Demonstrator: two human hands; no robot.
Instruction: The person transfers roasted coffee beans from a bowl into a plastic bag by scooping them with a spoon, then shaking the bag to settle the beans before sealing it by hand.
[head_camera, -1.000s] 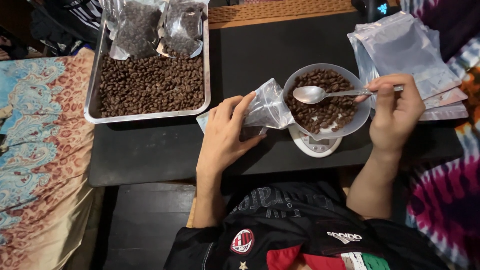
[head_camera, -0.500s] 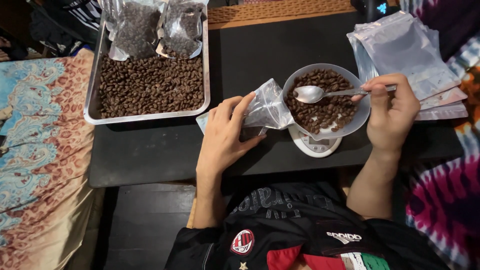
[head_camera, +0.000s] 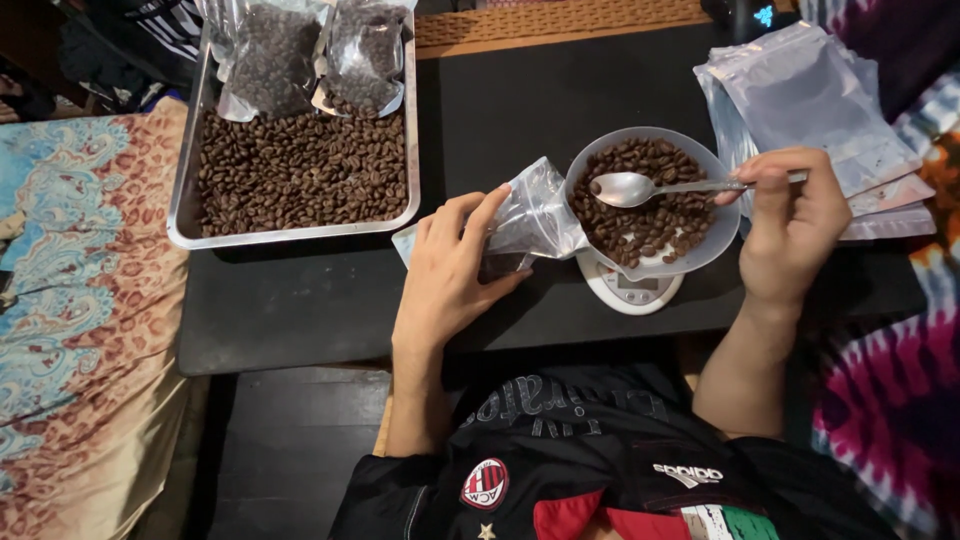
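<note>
Firstly, our right hand: fingers curled and pinched on the handle of a metal spoon, whose empty scoop hangs over the brown coffee beans in a pale round bowl. Bowl seated on a small white kitchen scale, mid-table. Our left hand: fingers closed round a small clear plastic bag, thumb on its near side, bag mouth touching the bowl's left rim. Black table beneath all. Far left on it, a metal tray spread with coffee beans, two filled clear bags leaning at its far end. Far right, a stack of empty pouches. Left of the table, a patterned cloth.
</note>
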